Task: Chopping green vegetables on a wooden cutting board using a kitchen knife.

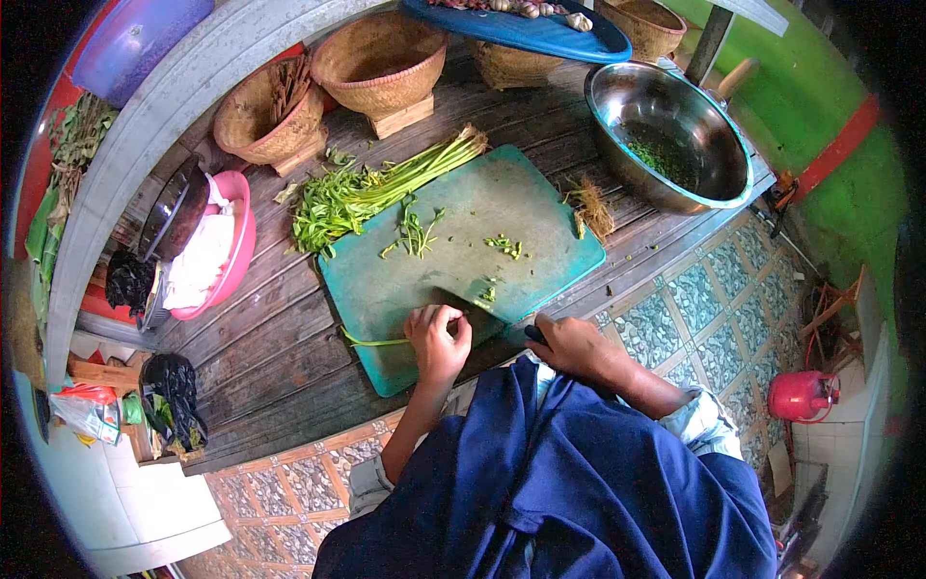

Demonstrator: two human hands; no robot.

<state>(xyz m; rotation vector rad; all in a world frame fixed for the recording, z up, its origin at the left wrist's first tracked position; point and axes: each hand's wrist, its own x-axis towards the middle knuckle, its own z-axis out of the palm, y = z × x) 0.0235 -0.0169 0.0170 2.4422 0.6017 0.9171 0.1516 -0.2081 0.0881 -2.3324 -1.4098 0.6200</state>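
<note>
My left hand [441, 344] is curled on the near part of a green cutting board [448, 224], with its fingers closed on a thin green vegetable stem [376, 342]. In my right hand [579, 351], at the board's near right edge, is the dark handle of a knife [534, 334]. The knife's blade points left towards my left hand's fingertips; shadow makes its outline hard to read. Cut stem pieces [504, 246] are scattered past the blade. A leafy sprig [414, 230] rests farther left on the board. Along the board's far edge lies a bunch of leafy green stems [391, 181].
Trimmed roots [592, 206] lie at the board's right corner. A steel bowl [669, 137] with chopped greens stands beyond. Woven baskets [380, 61] and a blue tray [521, 32] with garlic line the back. A pink basin [235, 246] stands left on the wooden table [275, 347].
</note>
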